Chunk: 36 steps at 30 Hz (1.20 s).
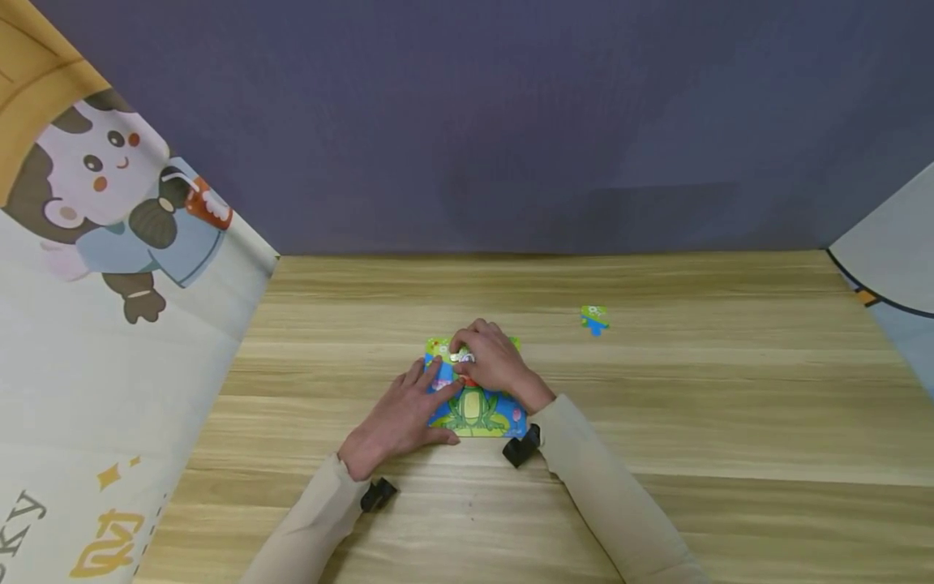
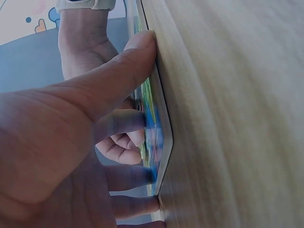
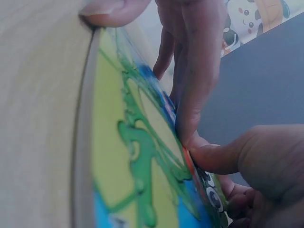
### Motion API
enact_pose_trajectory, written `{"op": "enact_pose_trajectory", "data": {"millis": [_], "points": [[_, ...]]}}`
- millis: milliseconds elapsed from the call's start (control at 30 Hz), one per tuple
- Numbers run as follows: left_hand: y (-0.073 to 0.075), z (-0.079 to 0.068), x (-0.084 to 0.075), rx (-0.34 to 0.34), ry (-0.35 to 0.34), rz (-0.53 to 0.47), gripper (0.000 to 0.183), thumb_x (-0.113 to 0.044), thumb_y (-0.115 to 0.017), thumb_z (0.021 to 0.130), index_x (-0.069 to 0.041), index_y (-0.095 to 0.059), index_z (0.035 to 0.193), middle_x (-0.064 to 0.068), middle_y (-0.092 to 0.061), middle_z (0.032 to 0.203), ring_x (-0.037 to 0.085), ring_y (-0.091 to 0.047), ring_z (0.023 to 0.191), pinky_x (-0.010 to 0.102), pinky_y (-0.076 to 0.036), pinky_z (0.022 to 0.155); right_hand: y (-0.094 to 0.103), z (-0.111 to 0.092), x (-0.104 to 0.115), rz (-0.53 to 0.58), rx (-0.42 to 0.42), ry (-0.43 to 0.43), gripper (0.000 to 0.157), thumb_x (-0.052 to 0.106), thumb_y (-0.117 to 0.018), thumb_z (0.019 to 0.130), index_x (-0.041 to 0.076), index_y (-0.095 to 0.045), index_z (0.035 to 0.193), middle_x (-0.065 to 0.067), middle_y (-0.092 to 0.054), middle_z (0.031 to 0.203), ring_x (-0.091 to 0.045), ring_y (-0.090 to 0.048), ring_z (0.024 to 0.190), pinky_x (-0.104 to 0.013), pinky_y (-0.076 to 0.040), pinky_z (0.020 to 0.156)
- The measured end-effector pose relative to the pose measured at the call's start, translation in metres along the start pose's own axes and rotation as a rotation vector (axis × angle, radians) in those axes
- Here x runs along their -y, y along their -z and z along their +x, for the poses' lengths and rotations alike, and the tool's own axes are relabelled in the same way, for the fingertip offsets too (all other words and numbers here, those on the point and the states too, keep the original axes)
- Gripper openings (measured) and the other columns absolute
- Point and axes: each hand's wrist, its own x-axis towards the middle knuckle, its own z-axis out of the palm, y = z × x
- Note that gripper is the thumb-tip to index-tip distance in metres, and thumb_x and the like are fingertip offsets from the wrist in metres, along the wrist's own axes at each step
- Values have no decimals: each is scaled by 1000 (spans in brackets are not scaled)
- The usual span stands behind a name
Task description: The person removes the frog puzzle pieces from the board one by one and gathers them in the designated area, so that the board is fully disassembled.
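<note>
Booth-like setting: cartoon-printed side panel (image 1: 160,361), dark back panel (image 1: 525,122), wood-grain tabletop (image 1: 715,397).

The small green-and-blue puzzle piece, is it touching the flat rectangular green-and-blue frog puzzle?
Apart. The head view plainly shows bare light-brown wooden tabletop between the puzzle piece and the frog puzzle.

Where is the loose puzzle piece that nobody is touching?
In the head view, the loose puzzle piece lies on the table, to the right of the right hand and the frog puzzle.
</note>
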Motion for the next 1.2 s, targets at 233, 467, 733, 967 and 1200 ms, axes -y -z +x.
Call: {"op": "enact_pose_trajectory", "data": {"millis": [233,467,733,967,1200], "points": [[2,-1,-2,12,3,5,78,-51,-75,84,-20,-47,150,31,-27,161,55,-28,147,66,-38,111,2,-1,0,44,-78,-5,43,24,-83,82,14,-67,121,-8,-62,112,-24,-56,103,-40,-50,92],[3,-2,-2,-2,-4,10,76,-50,-76,84,-19,-50,148,31,-30,160,56,-30,146,67,-39,110,8,-4,-2,32,-98,-34,44,32,-85,79,12,-69,115,-7,-62,106,-21,-59,96,-38,-53,88],[3,-2,-1,-4,-5,20,78,-52,-75,84,-20,-48,149,30,-29,160,55,-30,146,66,-40,110,22,-11,-8,65,-21,53,30,23,-73,92,13,-69,120,-7,-65,113,-21,-62,100,-42,-54,91],[3,0,1,-12,-7,4,78,-51,-75,84,-23,-46,151,31,-27,161,55,-30,145,65,-39,111,32,-8,-17,158,66,112,34,3,-56,100,10,-65,132,-9,-68,130,-16,-61,91,-34,-52,85],[5,3,2,-4,18,-10,78,-50,-75,84,-23,-46,151,31,-26,161,55,-29,147,65,-38,112,34,-5,-22,191,47,85,29,3,-58,99,9,-68,126,-10,-72,115,-17,-62,92,-35,-53,85]]}}
